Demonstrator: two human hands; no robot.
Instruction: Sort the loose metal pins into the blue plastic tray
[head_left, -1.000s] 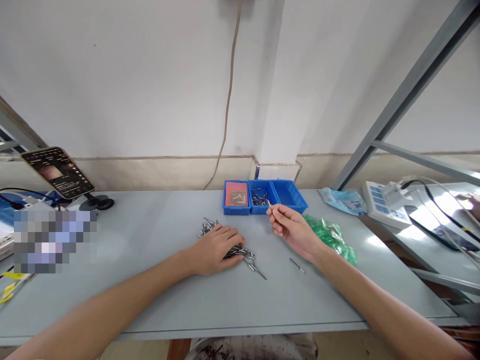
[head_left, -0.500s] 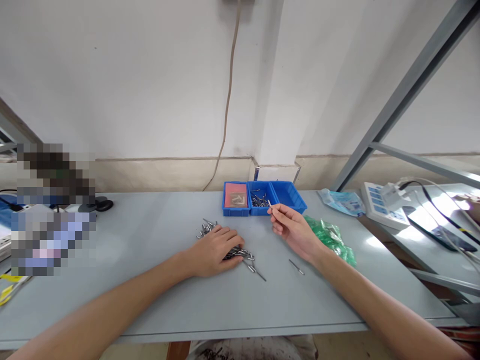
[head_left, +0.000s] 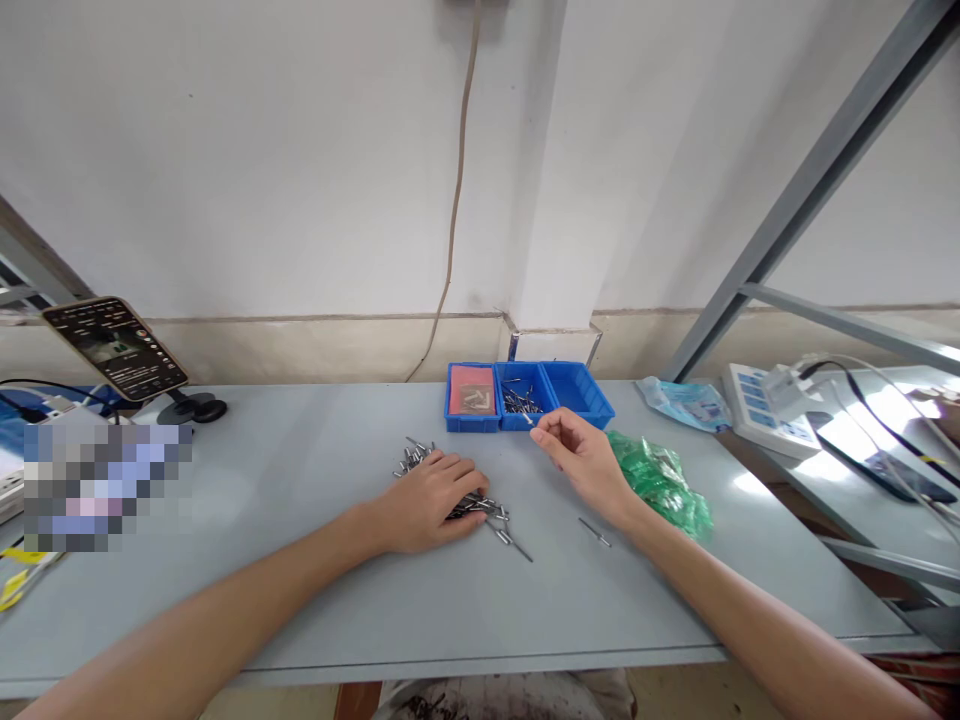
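My left hand [head_left: 431, 503] lies over a pile of metal blind rivets [head_left: 474, 507], its fingers spread and slightly bent on top of them. Part of the pile is hidden under the palm. Between thumb and fingertips, my right hand [head_left: 581, 460] pinches a small rivet [head_left: 529, 421] just in front of the middle blue bin [head_left: 517, 424]. More rivets lie inside that bin. One loose rivet [head_left: 595, 533] rests on the table below my right wrist.
Left of the middle bin, a blue bin [head_left: 471, 425] holds a red card and a small bag of parts; another blue bin [head_left: 579, 395] adjoins on the right. Green plastic bag [head_left: 664, 485], blue packet [head_left: 684, 404] and power strip [head_left: 769, 410] sit rightward. A phone [head_left: 116, 348] stands far left.
My right hand has drawn back slightly down and left from the middle bin, its fingers more curled, and the rivet in it has tilted. The left hand stays on the pile.
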